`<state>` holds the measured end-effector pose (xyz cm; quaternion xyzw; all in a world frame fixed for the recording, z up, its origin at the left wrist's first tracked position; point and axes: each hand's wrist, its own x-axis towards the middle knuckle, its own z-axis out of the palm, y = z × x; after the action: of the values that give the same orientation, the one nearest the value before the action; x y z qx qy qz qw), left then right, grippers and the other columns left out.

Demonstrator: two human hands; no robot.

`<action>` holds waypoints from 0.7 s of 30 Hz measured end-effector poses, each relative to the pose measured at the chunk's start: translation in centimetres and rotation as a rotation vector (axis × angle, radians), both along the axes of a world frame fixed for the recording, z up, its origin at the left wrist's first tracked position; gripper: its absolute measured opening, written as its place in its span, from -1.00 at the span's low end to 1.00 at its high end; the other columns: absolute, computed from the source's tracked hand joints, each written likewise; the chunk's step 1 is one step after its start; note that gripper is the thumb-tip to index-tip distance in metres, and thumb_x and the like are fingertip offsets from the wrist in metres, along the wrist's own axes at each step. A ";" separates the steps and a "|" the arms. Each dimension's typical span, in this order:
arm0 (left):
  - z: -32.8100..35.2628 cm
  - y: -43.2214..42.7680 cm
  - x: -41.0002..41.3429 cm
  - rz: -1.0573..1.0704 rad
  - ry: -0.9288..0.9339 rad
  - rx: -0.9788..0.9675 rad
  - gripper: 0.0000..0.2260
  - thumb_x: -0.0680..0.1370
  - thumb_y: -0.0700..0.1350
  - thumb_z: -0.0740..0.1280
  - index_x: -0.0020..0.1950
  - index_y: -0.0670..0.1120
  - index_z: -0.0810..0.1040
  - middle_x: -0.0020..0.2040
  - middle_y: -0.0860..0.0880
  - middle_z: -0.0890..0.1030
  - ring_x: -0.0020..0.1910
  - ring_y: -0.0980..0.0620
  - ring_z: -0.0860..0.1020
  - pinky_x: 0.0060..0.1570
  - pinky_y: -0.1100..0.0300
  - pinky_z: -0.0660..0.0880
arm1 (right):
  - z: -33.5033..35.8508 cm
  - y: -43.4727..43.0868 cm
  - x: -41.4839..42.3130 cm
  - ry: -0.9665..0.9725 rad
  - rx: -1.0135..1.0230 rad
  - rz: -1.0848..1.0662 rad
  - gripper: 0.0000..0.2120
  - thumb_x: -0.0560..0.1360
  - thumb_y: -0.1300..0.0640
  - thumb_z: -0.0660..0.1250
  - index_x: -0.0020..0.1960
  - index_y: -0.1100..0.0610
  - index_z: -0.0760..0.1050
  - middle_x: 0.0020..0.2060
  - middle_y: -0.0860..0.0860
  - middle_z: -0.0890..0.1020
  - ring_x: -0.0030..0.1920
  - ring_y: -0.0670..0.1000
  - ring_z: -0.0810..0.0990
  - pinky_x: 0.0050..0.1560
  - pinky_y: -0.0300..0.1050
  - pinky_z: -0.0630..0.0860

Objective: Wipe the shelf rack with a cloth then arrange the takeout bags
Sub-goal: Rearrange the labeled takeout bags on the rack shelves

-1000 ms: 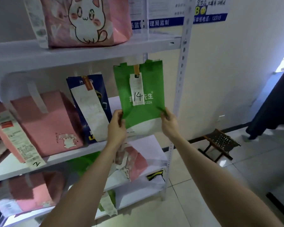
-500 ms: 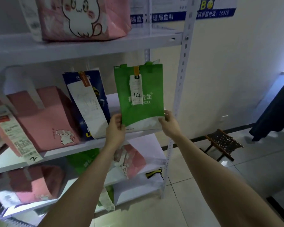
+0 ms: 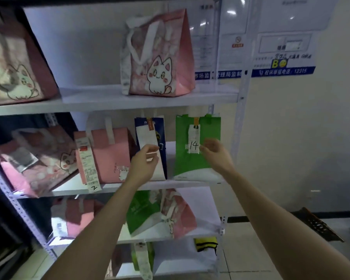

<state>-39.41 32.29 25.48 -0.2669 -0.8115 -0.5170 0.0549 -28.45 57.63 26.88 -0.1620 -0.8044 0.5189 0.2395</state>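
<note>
left hand (image 3: 143, 162) open, empty | right hand (image 3: 216, 153) open, empty | green bag (image 3: 197, 150) upright on shelf (image 3: 117, 187)

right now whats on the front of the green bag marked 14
A white receipt hangs down the green bag from an orange clip. It covers part of the bag's white lettering.

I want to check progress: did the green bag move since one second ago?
Yes. The green bag now stands on the shelf, no longer held out over its front edge; both hands are off it.

1 head camera faces the shelf rack (image 3: 117, 102) from close, level.
</note>
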 end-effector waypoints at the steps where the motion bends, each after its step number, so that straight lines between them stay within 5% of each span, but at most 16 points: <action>1: 1.8 -0.5 -0.4 0.000 0.038 0.012 -0.74 0.72 -0.21 0.35 0.39 -0.03 0.59 0.32 0.10 0.64 0.27 0.15 0.61 0.19 0.37 0.51 | 2.1 -0.8 -0.4 0.049 0.023 0.028 -0.56 0.67 -0.07 0.39 0.49 0.04 0.47 0.21 -0.11 0.67 0.18 -0.07 0.67 0.27 0.04 0.64; 5: 9.2 -1.8 -2.9 0.050 0.216 0.068 -0.78 0.69 -0.18 0.40 0.32 0.04 0.59 0.18 0.21 0.64 0.14 0.35 0.57 0.13 0.46 0.45 | 9.9 -3.8 -2.5 0.228 0.165 0.030 -0.60 0.65 -0.05 0.41 0.42 0.09 0.51 0.15 -0.09 0.67 0.13 -0.09 0.67 0.23 -0.02 0.65; 12: 18.4 -3.3 -11.2 0.192 0.392 0.160 -0.68 0.66 -0.10 0.45 0.40 -0.07 0.55 0.31 -0.01 0.63 0.28 0.02 0.59 0.31 0.06 0.55 | 18.0 -5.7 -8.5 0.347 0.329 -0.168 -0.35 0.51 -0.26 0.50 0.45 0.06 0.44 0.29 0.00 0.55 0.23 -0.01 0.57 0.26 -0.02 0.57; 16: 21.4 -2.5 -16.4 0.155 0.192 0.165 -0.42 0.68 0.05 0.41 0.63 -0.08 0.31 0.52 -0.12 0.49 0.43 -0.11 0.53 0.33 0.05 0.48 | 19.0 -5.6 -11.9 0.267 0.317 -0.278 -0.15 0.44 -0.32 0.54 0.56 0.04 0.32 0.48 0.07 0.41 0.44 0.12 0.45 0.37 0.14 0.48; 21: 22.8 -1.3 -20.5 -0.024 0.010 0.091 -0.27 0.68 0.09 0.39 0.71 -0.05 0.07 0.45 -0.12 0.57 0.28 -0.13 0.64 0.28 -0.02 0.57 | 18.2 -5.7 -14.0 0.240 0.256 -0.249 -0.21 0.48 -0.23 0.56 0.56 0.00 0.32 0.27 -0.08 0.61 0.19 -0.02 0.57 0.20 -0.02 0.50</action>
<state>-59.95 30.96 48.23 -0.2763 -0.7837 -0.5524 0.0649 -42.49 51.94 45.12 -0.1654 -0.8032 0.3945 0.4147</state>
